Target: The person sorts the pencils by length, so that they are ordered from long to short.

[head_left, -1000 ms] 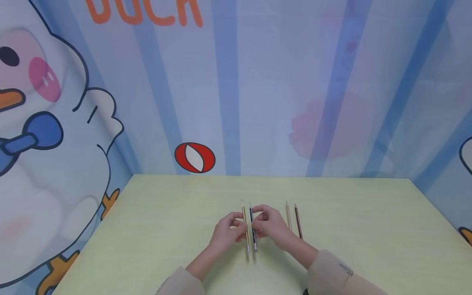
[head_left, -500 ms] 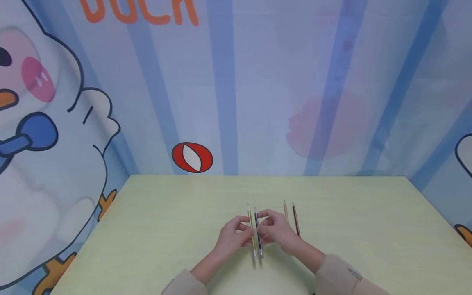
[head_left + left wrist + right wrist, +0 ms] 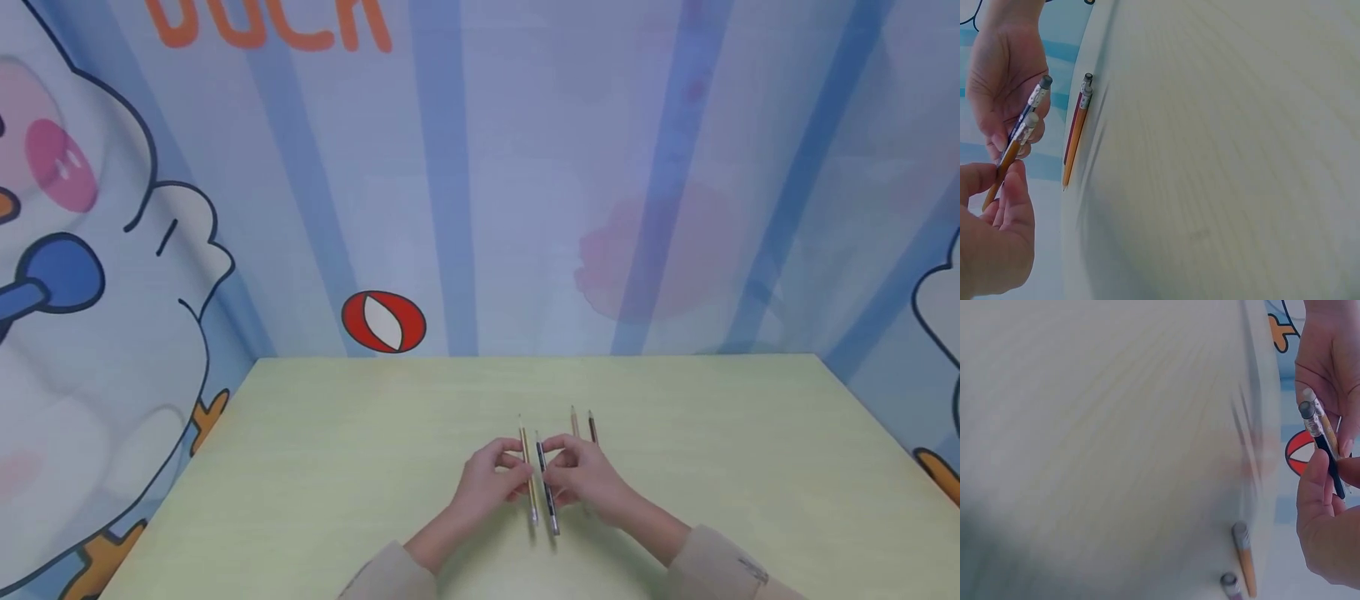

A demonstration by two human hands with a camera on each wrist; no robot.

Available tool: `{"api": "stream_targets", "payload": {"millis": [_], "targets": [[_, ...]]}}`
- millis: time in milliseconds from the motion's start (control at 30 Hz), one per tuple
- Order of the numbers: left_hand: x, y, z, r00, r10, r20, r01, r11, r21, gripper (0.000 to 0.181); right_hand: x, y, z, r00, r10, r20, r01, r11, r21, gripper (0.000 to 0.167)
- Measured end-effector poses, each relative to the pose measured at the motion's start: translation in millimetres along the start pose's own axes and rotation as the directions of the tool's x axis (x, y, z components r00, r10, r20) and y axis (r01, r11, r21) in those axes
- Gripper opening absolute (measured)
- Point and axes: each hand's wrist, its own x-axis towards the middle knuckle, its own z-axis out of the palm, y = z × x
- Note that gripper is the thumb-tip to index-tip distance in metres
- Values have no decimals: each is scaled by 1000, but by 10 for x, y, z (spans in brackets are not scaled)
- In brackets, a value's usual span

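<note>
In the head view my left hand [image 3: 486,482] pinches a yellow pencil [image 3: 533,505] between thumb and fingers. Close on its right, my right hand [image 3: 592,482] pinches a black pencil [image 3: 551,508]. Both pencils point away from me, side by side with a narrow gap, eraser ends nearest me. A grey eraser tops the black pencil [image 3: 1315,425] in the right wrist view, and a whitish one tops the yellow pencil [image 3: 1011,150] in the left wrist view. Two more pencils, one tan [image 3: 574,421] and one dark red [image 3: 592,427], lie beyond my right hand, which partly hides them.
The pencils lie on a pale yellow-green table [image 3: 360,442]. Behind it hangs a blue striped backdrop [image 3: 517,183] with a cartoon duck [image 3: 97,358] and a red and white ball [image 3: 384,322] printed on it.
Both hands have moved right with their pencils, toward the two lying pencils, which the right hand now covers more. The head view has turned slightly right. Both grips stay the same.
</note>
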Motion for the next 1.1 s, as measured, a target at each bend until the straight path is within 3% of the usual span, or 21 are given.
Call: {"api": "stream_targets", "payload": {"millis": [300, 567, 867, 1000, 1100], "targets": [[188, 44, 265, 1000, 7, 23, -7, 1000, 5, 31, -182, 95, -319, 999, 48, -12, -48, 998, -28, 42], [349, 125, 536, 999, 30, 39, -33, 997, 68, 29, -310, 166, -591, 996, 74, -46, -76, 996, -45, 47], [534, 152, 850, 1000, -25, 3, 24, 992, 122, 27, -436, 247, -863, 987, 94, -131, -105, 991, -78, 51], [575, 185, 987, 999, -39, -1, 39, 993, 110, 29, -485, 280, -950, 981, 110, -162, -123, 990, -70, 51], [580, 197, 1078, 999, -40, -9, 41, 988, 147, 31, -515, 280, -994, 977, 115, -182, -127, 990, -59, 50]]}}
